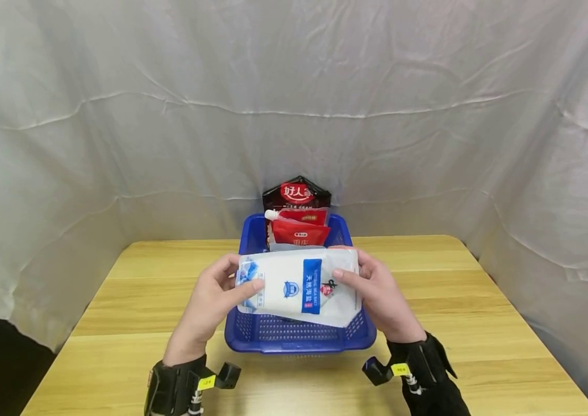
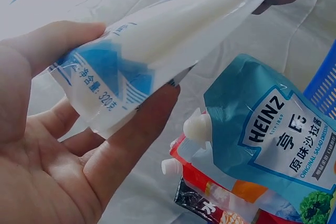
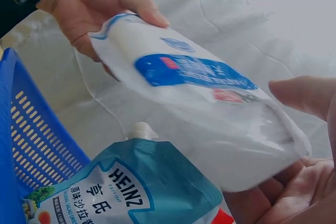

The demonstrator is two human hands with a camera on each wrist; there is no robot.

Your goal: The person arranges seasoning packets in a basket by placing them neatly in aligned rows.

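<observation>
Holding a white salt bag [image 1: 299,286] w/ both hands, just above the blue basket [image 1: 252,341] on the bench [image 1: 133,289]. Left hand [image 1: 211,300] grasps the bag's left end, thumb on top & fingers curled under; right hand [image 1: 377,292] grasps the right end the same way. Bag lies roughly flat, blue label strip up, over the basket's near half, not touching the rim as far as can be told.

At the basket's far end, red pouches [image 1: 299,231] stand upright w/ a dark packet [image 1: 296,193] behind them, leaning on the grey backdrop cloth [image 1: 294,104].

Head view hides what sits under the bag. Wrist views show it: a teal Heinz dressing pouch [image 2: 273,129] w/ a white spout lies in the basket right below the bag, apart from it. Left wrist view also shows a second white spout [image 2: 170,166] on a red pouch beneath the Heinz one, plus the bag's printed corner [image 2: 100,85] pinched in the left hand. Right wrist view shows the basket's mesh wall [image 3: 31,140] beside the Heinz pouch, & the right thumb [image 3: 299,95] pressing the bag's top.
</observation>
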